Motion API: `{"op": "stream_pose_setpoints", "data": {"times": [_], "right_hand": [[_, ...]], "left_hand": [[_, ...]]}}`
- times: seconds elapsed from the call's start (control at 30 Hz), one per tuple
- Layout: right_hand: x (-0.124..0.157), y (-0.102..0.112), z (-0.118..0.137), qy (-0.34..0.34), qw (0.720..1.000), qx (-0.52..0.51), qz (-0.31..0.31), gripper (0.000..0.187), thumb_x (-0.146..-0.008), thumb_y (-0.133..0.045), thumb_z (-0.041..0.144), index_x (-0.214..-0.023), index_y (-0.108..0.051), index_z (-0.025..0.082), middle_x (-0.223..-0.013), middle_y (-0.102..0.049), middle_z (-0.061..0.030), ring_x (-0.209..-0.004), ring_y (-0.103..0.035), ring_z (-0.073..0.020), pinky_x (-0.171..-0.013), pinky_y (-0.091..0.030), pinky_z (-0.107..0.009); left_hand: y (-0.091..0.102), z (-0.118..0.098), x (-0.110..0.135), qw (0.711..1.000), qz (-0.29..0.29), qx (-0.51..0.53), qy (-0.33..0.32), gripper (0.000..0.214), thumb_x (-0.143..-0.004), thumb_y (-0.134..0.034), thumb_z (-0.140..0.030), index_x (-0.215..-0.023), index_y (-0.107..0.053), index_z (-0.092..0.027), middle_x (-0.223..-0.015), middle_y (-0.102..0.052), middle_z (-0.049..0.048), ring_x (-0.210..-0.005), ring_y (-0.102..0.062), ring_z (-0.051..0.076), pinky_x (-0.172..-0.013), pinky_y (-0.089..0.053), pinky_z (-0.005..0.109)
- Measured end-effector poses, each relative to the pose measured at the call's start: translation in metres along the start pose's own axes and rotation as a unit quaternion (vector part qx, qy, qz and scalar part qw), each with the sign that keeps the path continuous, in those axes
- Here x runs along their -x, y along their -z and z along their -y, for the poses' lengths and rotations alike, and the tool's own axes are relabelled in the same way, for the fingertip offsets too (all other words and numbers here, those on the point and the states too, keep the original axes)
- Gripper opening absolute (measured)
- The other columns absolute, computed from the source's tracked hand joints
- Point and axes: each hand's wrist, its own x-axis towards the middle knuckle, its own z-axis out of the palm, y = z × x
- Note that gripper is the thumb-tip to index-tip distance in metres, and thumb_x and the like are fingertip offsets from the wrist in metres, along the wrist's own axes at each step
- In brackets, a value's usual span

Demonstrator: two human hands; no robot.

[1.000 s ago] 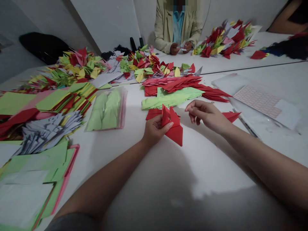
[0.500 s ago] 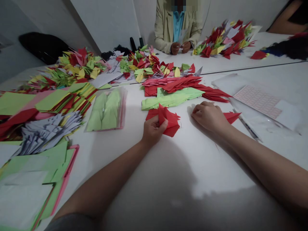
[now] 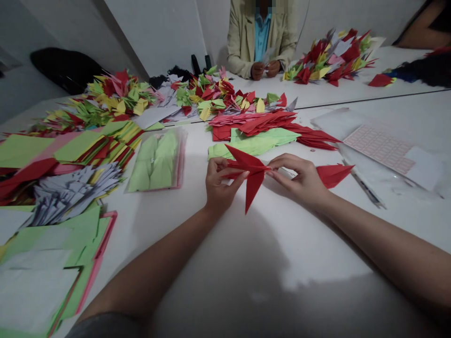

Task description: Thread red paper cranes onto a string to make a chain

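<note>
A red origami flower (image 3: 254, 185) with long pointed petals is held above the white table between both hands. My left hand (image 3: 221, 180) pinches it from the left, thumb in front and fingers behind. At its right end, the fingertips of my right hand (image 3: 299, 176) are closed on the narrow tip. A thin thread or wire seems to show by the right fingers, too fine to be sure. Just behind my right wrist lies another red folded paper piece (image 3: 333, 175). Light green folded strips (image 3: 260, 142) and stacked red folded papers (image 3: 268, 123) lie beyond the hands.
Left of my hands sit a plastic packet of green papers (image 3: 155, 162), white folded pieces (image 3: 72, 195) and green sheets (image 3: 81, 244). Colourful origami heaps (image 3: 120, 96) line the back. A pen (image 3: 366, 185) and clear plastic sleeve (image 3: 419, 178) lie right. A person (image 3: 243, 42) sits opposite, holding paper.
My right hand has moved from the table to the flower and now pinches its tip. The flower has been turned in my left hand, so its petals point up and down.
</note>
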Motion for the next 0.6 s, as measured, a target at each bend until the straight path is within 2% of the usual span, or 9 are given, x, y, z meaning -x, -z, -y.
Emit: {"op": "stream_pose_setpoints", "data": {"times": [0.13, 0.37, 0.47, 0.6], "right_hand": [[-0.001, -0.001, -0.004, 0.040, 0.998, 0.004, -0.040, 0.010, -0.084, -0.068, 0.028, -0.092, -0.071, 0.023, -0.090, -0.071, -0.0053, -0.082, -0.066, -0.0191, -0.075, -0.052, -0.033], [0.000, -0.002, -0.005, 0.097, 0.995, 0.025, -0.015, 0.006, -0.086, -0.065, 0.024, -0.090, -0.070, 0.022, -0.085, -0.072, -0.0055, -0.080, -0.067, -0.0188, -0.074, -0.053, -0.033], [0.002, -0.005, -0.006, 0.101, 0.995, 0.020, 0.008, 0.007, -0.087, -0.064, 0.025, -0.091, -0.069, 0.021, -0.086, -0.071, -0.0065, -0.082, -0.067, -0.0196, -0.075, -0.053, -0.034], [0.004, -0.008, -0.005, 0.095, 0.995, -0.006, 0.030, 0.007, -0.087, -0.064, 0.024, -0.092, -0.068, 0.020, -0.087, -0.070, -0.0071, -0.081, -0.065, -0.0186, -0.073, -0.053, -0.032]], "left_hand": [[0.001, 0.000, 0.000, 0.998, 0.018, -0.017, -0.058, 0.011, -0.073, -0.080, -0.026, -0.082, -0.074, -0.024, -0.081, -0.054, -0.0002, -0.078, -0.056, 0.012, -0.071, -0.049, 0.027], [0.003, -0.004, 0.001, 0.985, 0.065, -0.049, -0.155, 0.013, -0.076, -0.077, -0.020, -0.087, -0.072, -0.025, -0.080, -0.074, -0.0004, -0.075, -0.066, 0.016, -0.075, -0.050, 0.036], [0.002, -0.008, 0.002, 0.983, 0.086, -0.040, -0.159, 0.012, -0.077, -0.075, -0.019, -0.087, -0.073, -0.026, -0.078, -0.074, -0.0007, -0.068, -0.065, 0.016, -0.071, -0.050, 0.036], [0.001, -0.012, 0.003, 0.987, 0.094, -0.021, -0.130, 0.009, -0.076, -0.074, -0.019, -0.083, -0.073, -0.024, -0.075, -0.074, 0.0001, -0.069, -0.065, 0.016, -0.071, -0.052, 0.035]]}}
